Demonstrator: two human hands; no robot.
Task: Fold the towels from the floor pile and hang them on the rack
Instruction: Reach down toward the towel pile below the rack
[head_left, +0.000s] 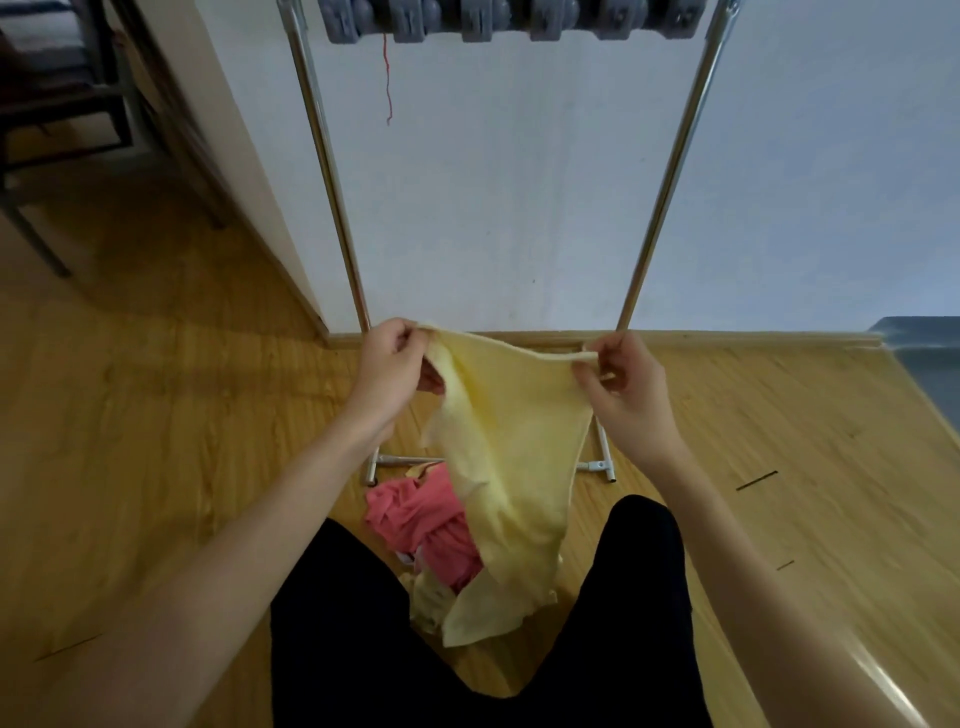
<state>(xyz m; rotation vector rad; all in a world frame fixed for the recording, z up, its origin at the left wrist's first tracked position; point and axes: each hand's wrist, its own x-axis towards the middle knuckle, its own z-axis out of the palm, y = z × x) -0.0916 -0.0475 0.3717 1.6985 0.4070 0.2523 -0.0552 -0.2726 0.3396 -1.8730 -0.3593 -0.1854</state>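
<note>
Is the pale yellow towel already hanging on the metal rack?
No, the pale yellow cloth towel is held up by the left hand and right hand in front of the metal rack.

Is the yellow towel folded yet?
No: the yellow towel hangs spread between left hand and right hand, unfolded, each pinching a top corner.

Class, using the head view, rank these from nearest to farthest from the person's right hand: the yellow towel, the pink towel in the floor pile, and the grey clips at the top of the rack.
1. Yellow towel: pinched at its top edge by the right hand.
2. Pink towel: lower left, on the floor pile.
3. Grey clips: far above, on the rack's top.
</note>
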